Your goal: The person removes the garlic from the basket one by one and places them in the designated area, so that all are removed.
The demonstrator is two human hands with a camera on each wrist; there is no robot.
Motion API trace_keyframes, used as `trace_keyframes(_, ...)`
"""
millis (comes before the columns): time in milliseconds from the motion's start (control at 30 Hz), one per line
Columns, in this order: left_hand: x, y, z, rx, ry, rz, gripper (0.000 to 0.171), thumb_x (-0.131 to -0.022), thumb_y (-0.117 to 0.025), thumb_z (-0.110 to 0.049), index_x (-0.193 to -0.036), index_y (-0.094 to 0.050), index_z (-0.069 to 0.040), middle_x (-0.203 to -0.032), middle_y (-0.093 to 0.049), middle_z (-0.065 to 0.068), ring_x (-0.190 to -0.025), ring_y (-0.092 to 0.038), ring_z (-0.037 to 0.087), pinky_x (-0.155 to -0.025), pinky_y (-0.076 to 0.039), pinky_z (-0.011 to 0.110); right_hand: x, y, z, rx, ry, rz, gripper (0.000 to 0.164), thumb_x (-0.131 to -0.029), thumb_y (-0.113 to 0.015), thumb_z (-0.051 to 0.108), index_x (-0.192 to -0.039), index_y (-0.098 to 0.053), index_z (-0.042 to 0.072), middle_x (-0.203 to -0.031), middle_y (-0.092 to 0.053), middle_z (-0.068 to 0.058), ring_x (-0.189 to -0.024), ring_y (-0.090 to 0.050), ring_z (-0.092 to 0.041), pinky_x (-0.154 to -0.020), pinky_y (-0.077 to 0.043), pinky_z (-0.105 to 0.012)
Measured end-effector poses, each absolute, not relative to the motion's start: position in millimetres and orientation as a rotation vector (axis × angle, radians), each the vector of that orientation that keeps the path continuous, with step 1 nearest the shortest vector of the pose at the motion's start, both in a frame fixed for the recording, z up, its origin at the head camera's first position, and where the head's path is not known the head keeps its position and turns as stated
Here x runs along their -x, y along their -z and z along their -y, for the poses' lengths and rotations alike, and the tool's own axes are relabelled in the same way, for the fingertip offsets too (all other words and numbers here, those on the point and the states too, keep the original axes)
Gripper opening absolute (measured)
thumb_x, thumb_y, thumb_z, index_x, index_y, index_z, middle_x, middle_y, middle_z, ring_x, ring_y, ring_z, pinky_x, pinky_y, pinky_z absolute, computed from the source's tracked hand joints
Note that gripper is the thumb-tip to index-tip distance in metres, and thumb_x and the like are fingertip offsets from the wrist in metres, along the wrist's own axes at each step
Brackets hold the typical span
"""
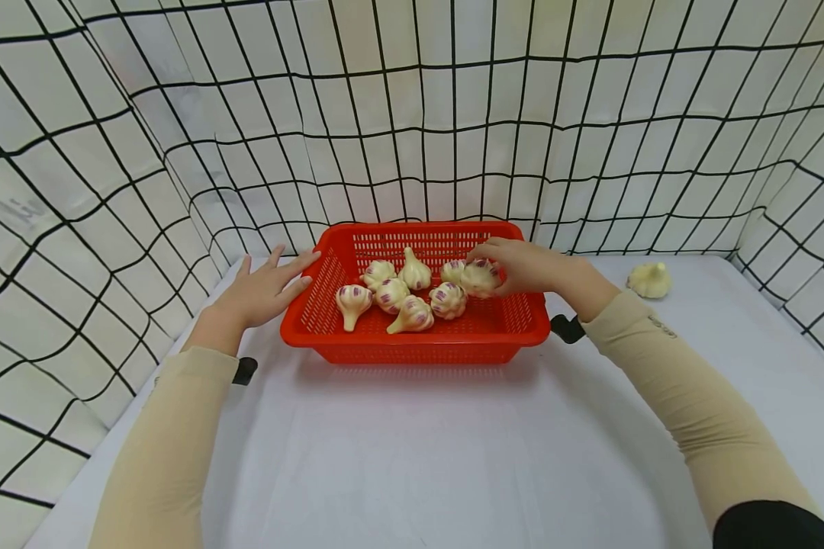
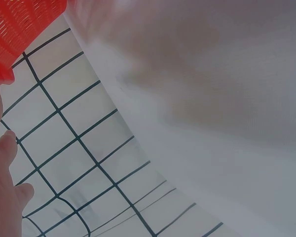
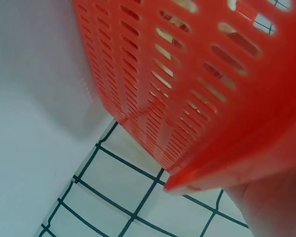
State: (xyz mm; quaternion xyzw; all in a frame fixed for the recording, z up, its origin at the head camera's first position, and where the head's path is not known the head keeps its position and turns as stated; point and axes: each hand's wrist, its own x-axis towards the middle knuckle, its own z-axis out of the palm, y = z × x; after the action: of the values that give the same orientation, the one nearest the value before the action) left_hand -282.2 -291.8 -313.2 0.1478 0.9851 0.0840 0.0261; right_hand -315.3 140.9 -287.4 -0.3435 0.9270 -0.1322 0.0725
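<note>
A red plastic basket (image 1: pixel 412 338) with slotted walls stands on the white table and holds several garlic bulbs (image 1: pixel 413 314), cream with purple streaks. Over its right rim reaches my right hand (image 1: pixel 530 267), its fingers and thumb around a garlic bulb (image 1: pixel 481 279) inside the basket. My left hand (image 1: pixel 264 292) is at the basket's left rim, fingers spread and mostly straight, the fingertips at the edge. In the right wrist view the basket wall (image 3: pixel 153 98) hides the fingers. The left wrist view catches only part of the left hand (image 2: pixel 7 182) below the red rim.
A single garlic bulb (image 1: pixel 649 280) lies on the table to the right, outside the basket. Black wire mesh (image 1: pixel 453 122) over white sheeting rises behind the table and along both sides. The white tabletop (image 1: pixel 412 450) extends in front of the basket.
</note>
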Motion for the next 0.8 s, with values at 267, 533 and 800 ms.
trace_keyframes(267, 281, 312, 291, -0.446, -0.268, -3.038, 0.069, -0.107, -0.029, -0.059, -0.165, -0.021, -0.023, -0.165, -0.025, 0.022, -0.154, 0.003, 0.047, -0.114, 0.012, 0.072, 310, 280, -146, 1.055, 0.447, -2.809, 0.06, -0.087, -0.082, 0.011, -0.141, -0.059, 0.011, -0.14, -0.052, -0.014, -0.117, -0.057, -0.03, -0.092, -0.058, -0.047)
trace_keyframes(533, 282, 313, 291, -0.452, -0.274, -3.042, 0.068, -0.107, -0.031, -0.058, -0.165, -0.021, -0.023, -0.166, -0.025, 0.021, -0.154, 0.003, 0.046, -0.114, 0.012, 0.072, 306, 278, -153, 1.085, 0.452, -2.833, 0.058, -0.087, -0.082, 0.01, -0.141, -0.06, 0.011, -0.135, -0.055, -0.013, -0.118, -0.055, -0.03, -0.094, -0.057, -0.047)
trace_keyframes(800, 282, 314, 291, -0.452, -0.28, -3.046, 0.068, -0.107, -0.03, -0.058, -0.165, -0.022, -0.023, -0.165, -0.026, 0.021, -0.154, 0.003, 0.046, -0.114, 0.011, 0.072, 302, 277, -159, 1.119, 0.468, -2.854, 0.058, -0.086, -0.083, 0.012, -0.14, -0.061, 0.011, -0.134, -0.054, -0.013, -0.118, -0.055, -0.03, -0.094, -0.057, -0.047)
